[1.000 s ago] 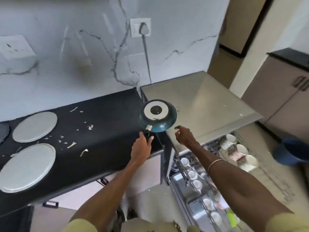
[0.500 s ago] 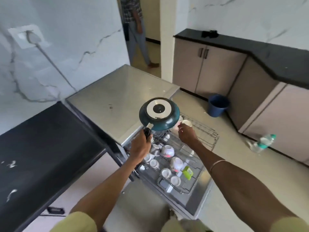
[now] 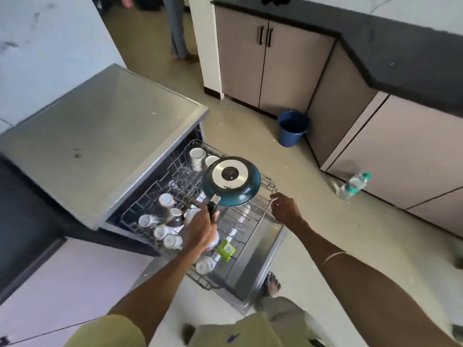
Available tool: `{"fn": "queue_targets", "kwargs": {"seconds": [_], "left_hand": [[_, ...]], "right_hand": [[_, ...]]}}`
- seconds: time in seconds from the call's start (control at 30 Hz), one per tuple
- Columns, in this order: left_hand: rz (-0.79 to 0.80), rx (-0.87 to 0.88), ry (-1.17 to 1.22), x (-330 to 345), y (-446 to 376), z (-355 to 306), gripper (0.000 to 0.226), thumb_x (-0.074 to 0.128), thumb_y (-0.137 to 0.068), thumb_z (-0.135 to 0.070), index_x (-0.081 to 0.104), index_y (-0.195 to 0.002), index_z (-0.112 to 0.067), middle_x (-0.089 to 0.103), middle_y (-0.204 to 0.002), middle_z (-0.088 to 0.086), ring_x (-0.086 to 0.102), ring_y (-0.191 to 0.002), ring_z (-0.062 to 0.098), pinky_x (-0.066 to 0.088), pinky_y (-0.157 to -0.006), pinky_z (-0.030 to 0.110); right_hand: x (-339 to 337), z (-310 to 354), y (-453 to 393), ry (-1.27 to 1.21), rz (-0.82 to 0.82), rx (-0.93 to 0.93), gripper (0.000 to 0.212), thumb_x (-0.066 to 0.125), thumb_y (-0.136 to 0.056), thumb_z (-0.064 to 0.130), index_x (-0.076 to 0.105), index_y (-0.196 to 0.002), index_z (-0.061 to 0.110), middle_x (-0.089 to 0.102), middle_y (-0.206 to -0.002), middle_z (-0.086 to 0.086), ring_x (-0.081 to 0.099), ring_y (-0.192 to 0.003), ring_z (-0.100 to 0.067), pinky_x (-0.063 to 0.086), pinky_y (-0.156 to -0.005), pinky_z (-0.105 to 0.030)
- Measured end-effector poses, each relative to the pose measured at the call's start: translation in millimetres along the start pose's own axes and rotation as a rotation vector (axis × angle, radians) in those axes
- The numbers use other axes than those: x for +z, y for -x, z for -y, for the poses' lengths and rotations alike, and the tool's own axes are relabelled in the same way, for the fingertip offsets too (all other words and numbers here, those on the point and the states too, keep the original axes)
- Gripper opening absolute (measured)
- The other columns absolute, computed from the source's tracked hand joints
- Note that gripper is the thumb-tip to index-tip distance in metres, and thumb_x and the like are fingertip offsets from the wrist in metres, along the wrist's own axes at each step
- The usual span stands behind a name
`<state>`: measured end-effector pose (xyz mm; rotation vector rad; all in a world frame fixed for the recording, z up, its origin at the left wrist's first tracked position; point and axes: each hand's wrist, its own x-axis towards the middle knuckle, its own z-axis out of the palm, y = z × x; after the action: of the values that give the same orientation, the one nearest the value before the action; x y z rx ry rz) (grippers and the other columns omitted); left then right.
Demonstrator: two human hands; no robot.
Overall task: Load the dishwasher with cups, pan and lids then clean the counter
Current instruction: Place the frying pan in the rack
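My left hand (image 3: pixel 201 230) grips the black handle of a teal pan (image 3: pixel 231 181) and holds it upside down, its round base plate facing up, above the pulled-out dishwasher rack (image 3: pixel 250 216). Several white cups (image 3: pixel 166 200) sit in the left and back parts of the rack. My right hand (image 3: pixel 285 207) reaches over the rack's right edge, fingers loosely curled at the wire rim. The open dishwasher door (image 3: pixel 253 266) lies flat under the rack.
The steel dishwasher top (image 3: pixel 100 136) is to the left, with black counter (image 3: pixel 20 211) beside it. A blue bucket (image 3: pixel 293 127) and a plastic bottle (image 3: pixel 353 185) stand on the floor by beige cabinets. A green item (image 3: pixel 226 249) lies in the rack. A person's legs (image 3: pixel 178 33) are in the doorway.
I turned right from the black counter toward the dishwasher. The pan in my left hand has come over the rack, and my right hand has reached the rack's right rim.
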<state>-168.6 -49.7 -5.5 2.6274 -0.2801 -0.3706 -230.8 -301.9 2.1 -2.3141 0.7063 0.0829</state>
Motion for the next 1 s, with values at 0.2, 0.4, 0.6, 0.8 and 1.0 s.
{"fn": "queue_targets", "kwargs": {"seconds": [0.2,0.4,0.6,0.8,1.0], "left_hand": [[-0.037,-0.05,-0.034,76,-21,-11,0.035,0.056,-0.098,-0.029,0.056,-0.12,-0.002,0.069,-0.095,0.017,0.065,-0.083,0.031,0.037,-0.062,0.03],[0.039,-0.114,-0.062,146,-18,14,0.026,0.062,-0.093,-0.027,0.058,-0.107,-0.006,0.067,-0.089,0.014,0.062,-0.081,0.029,0.044,-0.066,0.034],[0.045,-0.124,-0.009,178,-36,39,0.031,0.052,-0.095,-0.034,0.055,-0.113,-0.009,0.065,-0.097,0.01,0.058,-0.086,0.022,0.05,-0.071,0.035],[0.048,-0.055,-0.087,197,-58,53,0.025,0.057,-0.094,-0.031,0.05,-0.11,-0.012,0.064,-0.093,0.009,0.056,-0.082,0.022,0.049,-0.067,0.035],[0.048,-0.056,-0.073,212,-74,52,0.023,0.057,-0.095,-0.031,0.054,-0.106,-0.011,0.062,-0.095,0.008,0.049,-0.083,0.016,0.043,-0.068,0.03]], "right_hand": [[-16,-74,-52,0.082,0.163,0.147,0.028,0.049,-0.082,0.019,0.067,-0.102,0.024,0.07,-0.106,-0.007,0.068,-0.088,-0.031,0.053,-0.078,-0.033],[14,-90,-75,-0.026,0.125,0.115,0.032,0.05,-0.087,0.005,0.066,-0.109,0.022,0.075,-0.098,-0.003,0.071,-0.079,-0.023,0.051,-0.069,-0.024],[54,-86,-87,-0.062,0.128,0.03,0.031,0.047,-0.091,0.001,0.067,-0.111,0.014,0.073,-0.105,0.0,0.07,-0.089,-0.019,0.047,-0.073,-0.017],[74,-91,-92,-0.151,0.137,0.121,0.032,0.05,-0.092,0.005,0.065,-0.116,0.021,0.073,-0.105,0.001,0.069,-0.092,-0.012,0.044,-0.072,-0.007],[83,-95,-99,-0.108,0.138,0.114,0.031,0.049,-0.094,0.006,0.065,-0.117,0.02,0.072,-0.109,-0.001,0.069,-0.095,-0.018,0.045,-0.077,-0.017]]}}
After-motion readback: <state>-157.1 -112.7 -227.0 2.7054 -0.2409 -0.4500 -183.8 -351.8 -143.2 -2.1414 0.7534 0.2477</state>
